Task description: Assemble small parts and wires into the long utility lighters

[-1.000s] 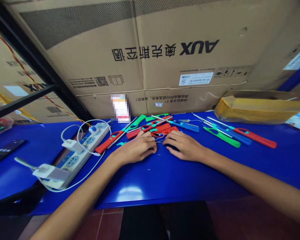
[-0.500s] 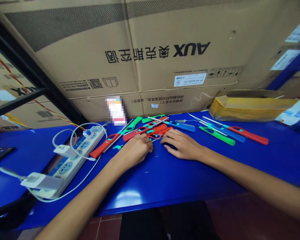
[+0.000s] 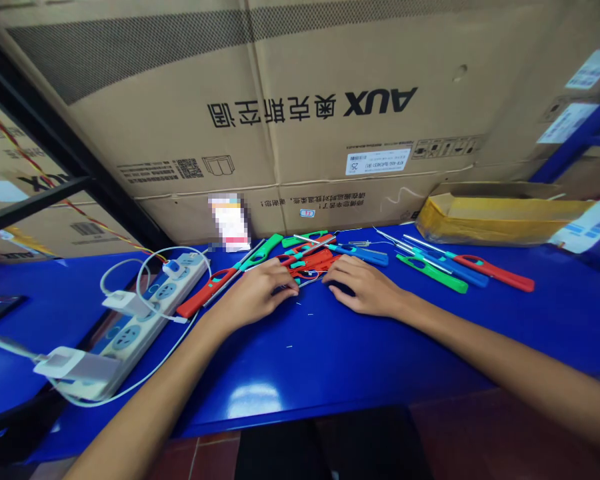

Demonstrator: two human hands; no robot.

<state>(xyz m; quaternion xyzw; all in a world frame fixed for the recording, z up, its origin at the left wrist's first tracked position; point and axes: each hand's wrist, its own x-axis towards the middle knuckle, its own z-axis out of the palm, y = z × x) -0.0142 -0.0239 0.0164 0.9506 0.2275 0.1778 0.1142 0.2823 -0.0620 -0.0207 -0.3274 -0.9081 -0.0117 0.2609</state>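
Both hands work close together over a small pile of long-nosed lighters on the blue table. My left hand (image 3: pixel 260 293) is closed, its fingertips curled down beside a red opened lighter casing (image 3: pixel 317 261); what they pinch, if anything, is too small to make out. From the right, my right hand (image 3: pixel 367 287) bends its fingers against the casing's near end, thumb lower down. A thin white wire (image 3: pixel 307 283) runs between the two hands. Left of them lies a red lighter (image 3: pixel 205 295) with a metal tube. Behind is a green lighter part (image 3: pixel 267 248), and a blue lighter (image 3: pixel 367 255) sits beyond my right fingers.
To the right lie a green handle (image 3: pixel 433 273), a red lighter (image 3: pixel 500 272) and blue ones. A power strip (image 3: pixel 147 320) with chargers and cables stands left. At the back are a phone (image 3: pixel 231 223), a large carton (image 3: pixel 300 53) and a yellow-taped box (image 3: pixel 490 217).
My left hand has shifted slightly left and away from my right hand, covering the small green piece. Another tiny white bit shows on the table near its fingertips. My right hand stays nearly in place.
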